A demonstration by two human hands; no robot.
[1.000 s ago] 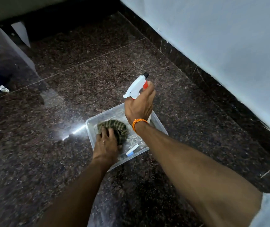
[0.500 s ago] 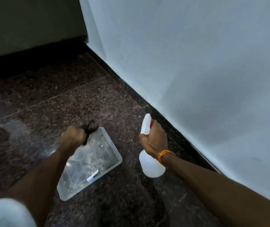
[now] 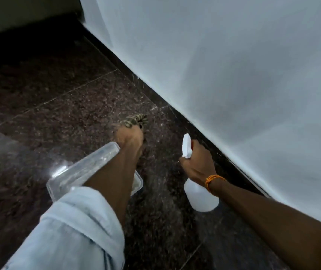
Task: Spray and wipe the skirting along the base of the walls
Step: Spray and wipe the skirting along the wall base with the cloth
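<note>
Left hand [image 3: 130, 137] bunches the soft striped cloth [image 3: 136, 120] mid-frame; right hand [image 3: 198, 162] wraps the spray bottle [image 3: 200, 195] by its neck, light plastic, probably slippery.

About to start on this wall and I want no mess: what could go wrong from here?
The left hand, gripping the striped cloth, reaches across the clear tray; drawing back could knock it. The right hand holds the spray bottle close under the pale wall, so mist aimed at the skirting may streak the wall.
</note>
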